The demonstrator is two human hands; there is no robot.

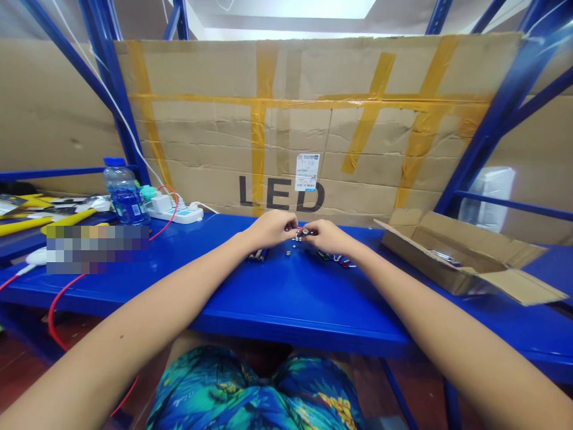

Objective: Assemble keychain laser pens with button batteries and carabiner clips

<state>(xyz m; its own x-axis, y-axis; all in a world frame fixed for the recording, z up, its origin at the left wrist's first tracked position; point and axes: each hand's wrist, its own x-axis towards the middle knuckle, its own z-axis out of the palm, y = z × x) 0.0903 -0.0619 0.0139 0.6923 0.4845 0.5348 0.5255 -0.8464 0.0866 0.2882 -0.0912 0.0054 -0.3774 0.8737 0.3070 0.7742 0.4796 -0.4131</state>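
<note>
At the far middle of the blue tabletop (290, 298), seen from the head camera, both hands met over a scatter of small parts. The left hand (271, 230) and the right hand (326, 236) were drawn close together, their fingertips pinched on one small metal piece (304, 231) held between them just above the surface; it was too small to tell what it was. Beneath the hands lay more loose bits: a few dark thin pieces (257, 257) just under the left wrist, a tiny silver part (287, 253) between the hands, and some red and dark pieces (338, 260) beside the right wrist.

To the right stood an open cardboard box (465, 257), flaps spread, well apart from the hands. Behind everything a large taped cardboard sheet (313, 119) leaned upright, printed with "LED" and bearing a white label (307, 172). On the left were a blue-capped water bottle (124, 194), a white power strip (174, 210) beside it, and a red cable (67, 292) that ran along the tabletop and down over its edge. Blue rack posts (114, 89) framed the scene on both sides.
</note>
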